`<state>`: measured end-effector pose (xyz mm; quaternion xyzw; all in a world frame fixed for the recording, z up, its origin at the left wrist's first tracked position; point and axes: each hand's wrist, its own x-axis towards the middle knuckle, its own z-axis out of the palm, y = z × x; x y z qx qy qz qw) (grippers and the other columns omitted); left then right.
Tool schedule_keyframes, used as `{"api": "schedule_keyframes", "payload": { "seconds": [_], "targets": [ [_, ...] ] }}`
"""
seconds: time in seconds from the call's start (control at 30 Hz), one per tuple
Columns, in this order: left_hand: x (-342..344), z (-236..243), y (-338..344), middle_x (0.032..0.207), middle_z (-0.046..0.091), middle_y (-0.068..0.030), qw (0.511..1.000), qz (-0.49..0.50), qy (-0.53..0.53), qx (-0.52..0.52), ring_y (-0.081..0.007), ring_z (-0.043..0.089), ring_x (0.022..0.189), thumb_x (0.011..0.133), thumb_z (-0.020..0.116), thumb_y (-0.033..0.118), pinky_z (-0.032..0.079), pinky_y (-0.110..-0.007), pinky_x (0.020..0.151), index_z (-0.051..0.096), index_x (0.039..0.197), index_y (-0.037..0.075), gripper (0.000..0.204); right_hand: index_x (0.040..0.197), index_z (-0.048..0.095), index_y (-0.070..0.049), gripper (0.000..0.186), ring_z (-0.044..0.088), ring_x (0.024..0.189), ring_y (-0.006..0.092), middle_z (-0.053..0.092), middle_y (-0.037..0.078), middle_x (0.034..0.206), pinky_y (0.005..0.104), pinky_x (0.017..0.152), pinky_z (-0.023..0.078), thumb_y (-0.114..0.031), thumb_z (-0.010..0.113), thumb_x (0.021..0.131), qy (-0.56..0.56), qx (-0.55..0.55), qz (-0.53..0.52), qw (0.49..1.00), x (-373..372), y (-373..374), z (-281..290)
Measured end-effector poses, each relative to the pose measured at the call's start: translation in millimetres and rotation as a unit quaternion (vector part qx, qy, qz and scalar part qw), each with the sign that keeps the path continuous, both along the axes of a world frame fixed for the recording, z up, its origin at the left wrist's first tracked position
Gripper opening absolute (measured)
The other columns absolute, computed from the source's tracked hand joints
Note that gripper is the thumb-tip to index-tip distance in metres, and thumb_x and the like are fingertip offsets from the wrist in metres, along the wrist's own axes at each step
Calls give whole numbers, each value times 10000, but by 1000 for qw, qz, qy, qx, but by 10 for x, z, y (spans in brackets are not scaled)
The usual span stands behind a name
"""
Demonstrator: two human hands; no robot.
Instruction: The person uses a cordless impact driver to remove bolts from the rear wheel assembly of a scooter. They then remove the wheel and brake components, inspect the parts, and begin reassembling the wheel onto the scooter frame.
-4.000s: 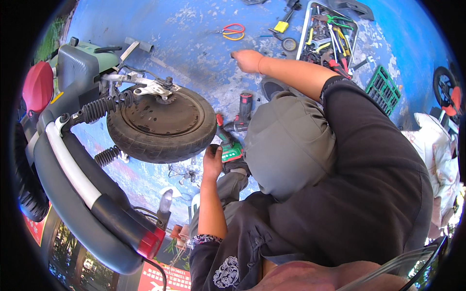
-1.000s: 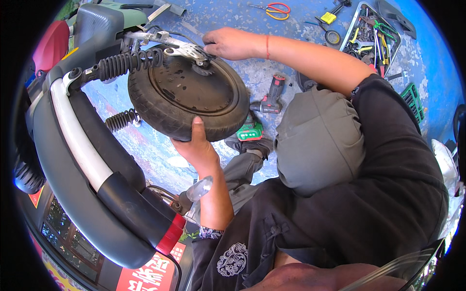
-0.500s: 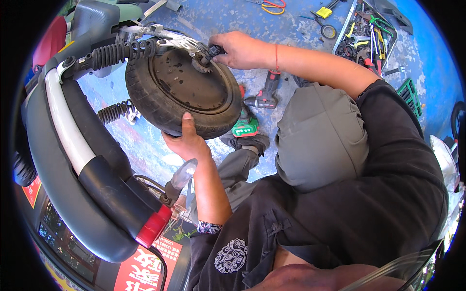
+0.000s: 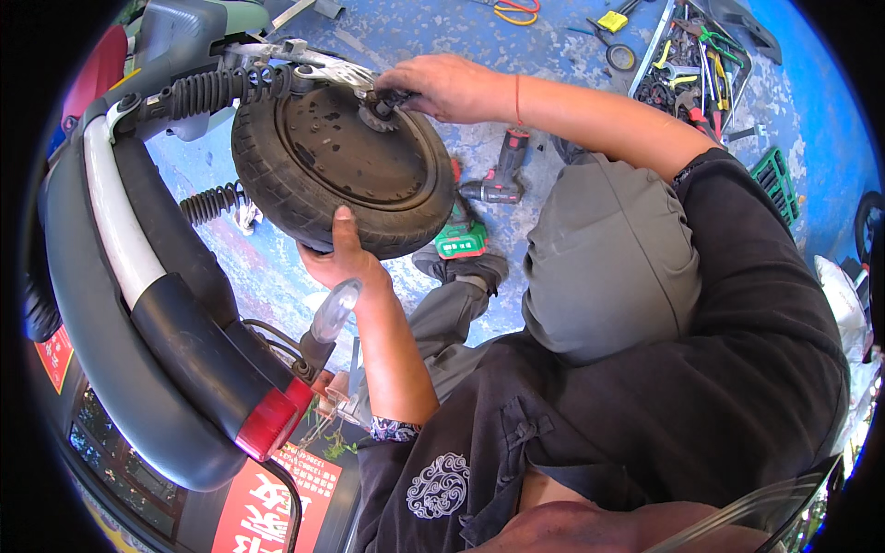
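A scooter's rear wheel (image 4: 343, 152), with a dusty dark hub and a black tyre, sits tilted beside the white swingarm (image 4: 339, 74). My left hand (image 4: 346, 263) cups the tyre's near edge from below, its thumb pressed on the sidewall. At the axle end, my right hand (image 4: 444, 88) has its fingers closed around a small dark part (image 4: 395, 98) next to a round metal piece (image 4: 375, 117) on the hub. Those fingers hide most of that part, so its kind cannot be made out. A shock absorber (image 4: 198, 96) joins the swingarm's near end.
The scooter's seat (image 4: 83, 313) and red tail lamp (image 4: 275, 421) curve along the left. A cordless drill (image 4: 505, 173) and another tool with a green battery (image 4: 461, 243) lie by my foot. Farther off are scissors (image 4: 516, 13), a tape roll (image 4: 620, 57), a tool tray (image 4: 651, 46) and a green case (image 4: 776, 184).
My right hand has shifted slightly left with its grip by the axle. The wheel, my left hand and the scooter's rear also appear a little farther left.
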<state>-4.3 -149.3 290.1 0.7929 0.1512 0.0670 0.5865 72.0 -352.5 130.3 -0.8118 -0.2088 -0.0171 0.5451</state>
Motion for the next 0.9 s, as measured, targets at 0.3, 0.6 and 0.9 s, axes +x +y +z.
{"api": "schedule_keyframes", "payload": {
  "seconds": [0.3,0.6,0.9],
  "targets": [
    [33,-19,-68,1268,600,-180,1000,26,-9,-15,-257,623,1086,809,684,41,488,-367,993,486,1313,-92,557,1290,472,-84,534,635,962,436,664,209,1032,500,827,517,-147,733,829,40,63,-63,995,91,108,-22],
    [80,24,-157,1290,579,-191,998,51,4,-23,-264,624,1078,827,713,77,512,-386,978,459,1329,-94,588,1284,469,-54,537,624,1007,437,658,229,1061,481,872,507,-126,733,823,81,54,-10,995,246,63,49],
    [212,-13,-347,1305,562,-195,998,33,-19,-48,-257,613,1100,882,680,91,532,-374,945,449,1319,-99,529,1404,379,-20,543,614,1126,310,627,209,1228,415,993,470,-132,614,928,138,126,55,981,541,-83,-96]
  ]
}}
